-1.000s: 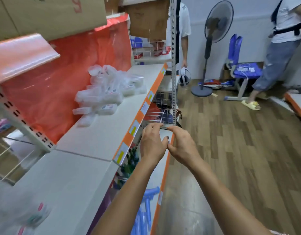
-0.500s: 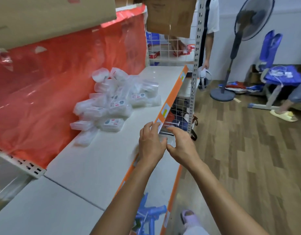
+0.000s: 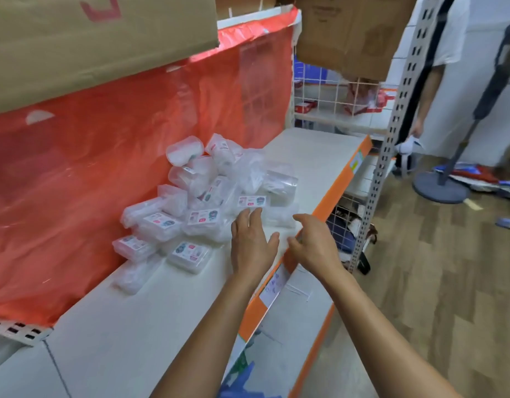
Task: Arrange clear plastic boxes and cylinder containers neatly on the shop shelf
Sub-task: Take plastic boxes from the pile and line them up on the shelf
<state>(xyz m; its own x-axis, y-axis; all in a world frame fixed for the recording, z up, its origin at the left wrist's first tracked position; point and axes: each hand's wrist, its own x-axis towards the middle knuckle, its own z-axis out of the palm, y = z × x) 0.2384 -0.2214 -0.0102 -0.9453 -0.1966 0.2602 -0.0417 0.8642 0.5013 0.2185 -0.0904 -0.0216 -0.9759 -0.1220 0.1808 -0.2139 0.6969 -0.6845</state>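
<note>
Hovering left hand [image 3: 252, 242], right hand [image 3: 314, 245], grips slack, empty; clear boxes [image 3: 202, 202] seemingly heaped against red sheeting [image 3: 104, 168].

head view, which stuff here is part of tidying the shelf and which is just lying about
For the job: pile of clear plastic boxes, white shelf, left hand, right hand, both reaching toward the pile.

Just there: red plastic sheet, cardboard box overhead, fan base on the floor.
</note>
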